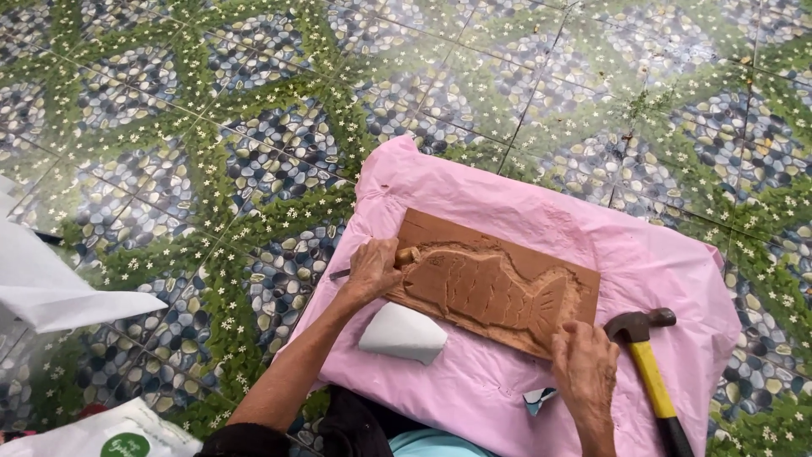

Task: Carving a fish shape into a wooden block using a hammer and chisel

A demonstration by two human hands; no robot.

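At the far left, folds of white paper [59,292] lie on the patterned tile floor [211,127], and a white bag with a green round mark [110,436] sits at the bottom edge. Further right, a pink plastic sheet [507,398] is spread over the tiles. The left hand [370,269] rests at the sheet's left side, fingers curled shut around a small chisel [385,261]; its wooden handle sticks out toward the right from the fist and its dark metal end shows on the left of the hand. The handle end touches the left edge of the wooden carving board [499,279], which lies tilted across the middle of the sheet with a fish shape cut in relief. Just below the left hand, near the board's lower left edge, lies a folded white paper piece [403,333]. The right hand [584,368] presses down on the board's lower right corner, by the fish's tail, fingers bent and holding no tool. Just beside it on the right lies a hammer [647,364] with a yellow handle and dark head, apart from the hand.
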